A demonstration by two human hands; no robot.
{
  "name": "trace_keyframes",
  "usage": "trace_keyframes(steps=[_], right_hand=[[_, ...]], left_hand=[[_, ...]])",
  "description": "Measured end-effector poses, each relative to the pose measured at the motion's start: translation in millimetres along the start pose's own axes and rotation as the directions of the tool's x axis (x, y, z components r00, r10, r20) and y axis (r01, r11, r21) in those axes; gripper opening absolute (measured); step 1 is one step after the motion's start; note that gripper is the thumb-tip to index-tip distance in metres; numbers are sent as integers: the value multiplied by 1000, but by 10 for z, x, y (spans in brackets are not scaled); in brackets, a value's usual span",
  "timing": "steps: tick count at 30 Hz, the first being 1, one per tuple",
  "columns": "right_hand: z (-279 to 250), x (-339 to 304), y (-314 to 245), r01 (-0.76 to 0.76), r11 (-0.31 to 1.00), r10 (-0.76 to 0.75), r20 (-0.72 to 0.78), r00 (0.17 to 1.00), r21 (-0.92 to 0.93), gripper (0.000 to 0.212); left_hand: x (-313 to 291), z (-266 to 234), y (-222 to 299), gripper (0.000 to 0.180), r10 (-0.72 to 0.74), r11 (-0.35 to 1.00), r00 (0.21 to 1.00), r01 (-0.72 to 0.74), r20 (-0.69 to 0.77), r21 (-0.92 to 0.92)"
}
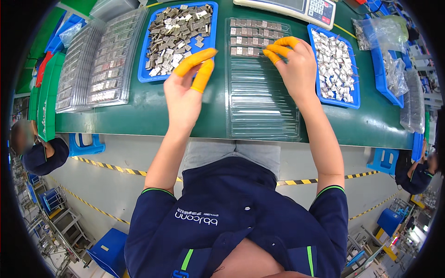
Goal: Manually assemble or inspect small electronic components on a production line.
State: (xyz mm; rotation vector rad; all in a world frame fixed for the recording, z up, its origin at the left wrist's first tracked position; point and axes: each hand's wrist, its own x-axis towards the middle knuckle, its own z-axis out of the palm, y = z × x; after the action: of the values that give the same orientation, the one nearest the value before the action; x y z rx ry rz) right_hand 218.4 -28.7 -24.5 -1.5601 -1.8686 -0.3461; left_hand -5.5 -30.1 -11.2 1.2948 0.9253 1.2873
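Note:
My right hand (296,65) wears yellow finger cots and is over a clear plastic tray with narrow rows (259,102). Its fingertips come together at the right part of a row of small grey metal pieces (245,51); what they pinch, if anything, is hidden. Several upper rows hold such pieces, with bare ridges below. My left hand (185,90), also in yellow finger cots, hovers at the lower right edge of a blue tray (143,69) heaped with loose grey metal pieces (178,32). Its thumb and index finger are apart, with nothing visible between them.
Right of the clear tray stands a blue tray (352,104) of small white parts. Behind is a scale (296,9). Stacked filled plastic trays (111,51) and a green bin (51,97) are left. Plastic bags (394,74) lie far right. Other people sit at both sides.

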Motion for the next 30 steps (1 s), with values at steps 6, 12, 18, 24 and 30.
trace_keyframes(steps=[6, 12, 18, 24, 30], right_hand=[[110, 3, 4, 85, 993, -81, 51, 995, -82, 11], [-24, -4, 54, 46, 998, -42, 87, 995, -37, 14], [-583, -256, 618, -269, 919, 283, 6, 959, -287, 20], [-720, -520, 819, -489, 836, 531, 145, 835, -248, 28], [-722, -455, 724, -665, 714, 696, 119, 708, -220, 25]], left_hand=[[-16, -320, -95, 19, 16, 992, 998, -7, -69, 123], [187, -382, -86, 20, 128, 918, 992, -126, 20, 375], [618, -545, -68, 21, 187, 482, 951, -306, 245, 821], [865, -459, -164, 23, 127, 347, 945, -326, 301, 879], [910, -427, -216, 23, 167, 225, 860, -509, 482, 831]])
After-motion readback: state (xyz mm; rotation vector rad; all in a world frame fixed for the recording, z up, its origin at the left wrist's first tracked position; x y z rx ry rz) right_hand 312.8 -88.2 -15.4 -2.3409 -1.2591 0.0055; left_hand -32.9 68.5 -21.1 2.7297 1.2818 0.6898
